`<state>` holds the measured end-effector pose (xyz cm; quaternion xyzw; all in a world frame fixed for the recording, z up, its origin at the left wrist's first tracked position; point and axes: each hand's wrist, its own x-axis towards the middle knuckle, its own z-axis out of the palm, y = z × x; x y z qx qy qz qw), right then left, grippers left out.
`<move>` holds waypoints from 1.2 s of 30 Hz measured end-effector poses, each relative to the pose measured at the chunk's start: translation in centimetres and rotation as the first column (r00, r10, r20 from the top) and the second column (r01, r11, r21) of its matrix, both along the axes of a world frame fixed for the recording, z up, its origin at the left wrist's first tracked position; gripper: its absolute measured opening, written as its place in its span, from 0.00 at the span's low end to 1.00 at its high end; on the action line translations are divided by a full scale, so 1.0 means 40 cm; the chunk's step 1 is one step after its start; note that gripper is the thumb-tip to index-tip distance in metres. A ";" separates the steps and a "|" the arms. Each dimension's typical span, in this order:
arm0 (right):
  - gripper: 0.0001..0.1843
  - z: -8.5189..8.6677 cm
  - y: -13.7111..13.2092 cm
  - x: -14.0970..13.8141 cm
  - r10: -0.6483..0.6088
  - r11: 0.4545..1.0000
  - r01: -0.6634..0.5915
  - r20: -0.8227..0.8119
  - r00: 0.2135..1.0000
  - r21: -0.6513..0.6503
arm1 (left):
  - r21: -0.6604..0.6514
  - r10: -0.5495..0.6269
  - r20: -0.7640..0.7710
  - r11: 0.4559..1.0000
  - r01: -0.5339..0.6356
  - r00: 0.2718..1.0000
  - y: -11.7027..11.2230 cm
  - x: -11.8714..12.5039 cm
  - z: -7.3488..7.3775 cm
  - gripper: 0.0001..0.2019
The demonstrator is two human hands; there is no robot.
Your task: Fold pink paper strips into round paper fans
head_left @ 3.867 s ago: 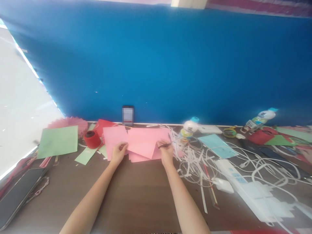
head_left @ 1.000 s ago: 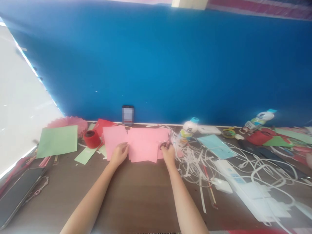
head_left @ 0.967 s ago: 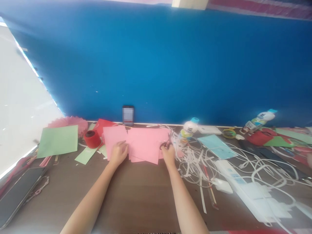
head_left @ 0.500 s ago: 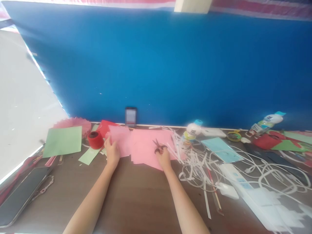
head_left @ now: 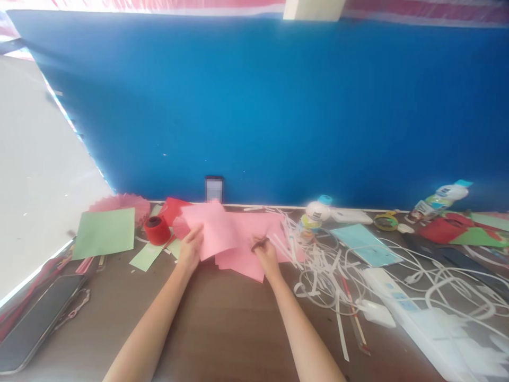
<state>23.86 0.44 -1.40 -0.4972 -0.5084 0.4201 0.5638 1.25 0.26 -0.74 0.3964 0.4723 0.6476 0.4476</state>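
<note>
A pink sheet (head_left: 217,228), its near edge pinched in the closed left hand (head_left: 190,250), tilts up over the pink pile (head_left: 242,262), while just right of it the right hand (head_left: 267,258) grips dark scissors (head_left: 260,243), white paper strips (head_left: 318,260) farther right.

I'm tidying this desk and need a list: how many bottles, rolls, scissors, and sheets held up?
Bottles: 2
Rolls: 2 (red, yellow-green)
Scissors: 1, in the right hand
Pink sheet held up: 1, in the left hand
Total: 6
</note>
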 end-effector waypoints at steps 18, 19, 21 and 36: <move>0.14 0.012 0.016 0.064 -0.250 0.960 0.278 0.335 0.908 -0.038 | 0.069 0.178 -0.589 0.983 -0.170 0.788 0.003 0.004 -0.029 0.23; 0.14 0.011 0.019 0.078 -0.289 0.943 0.333 0.428 0.856 -0.029 | 0.145 0.268 -0.634 0.962 -0.230 0.725 0.001 0.001 -0.027 0.23; 0.15 0.012 0.024 0.104 -0.303 0.936 0.351 0.532 0.791 0.013 | 0.289 0.427 -0.682 0.903 -0.318 0.594 -0.007 0.000 -0.018 0.23; 0.12 0.048 -0.009 0.143 -0.112 0.906 0.422 0.973 0.204 0.015 | 0.107 0.084 -0.988 0.977 0.182 0.132 -0.062 0.086 -0.024 0.13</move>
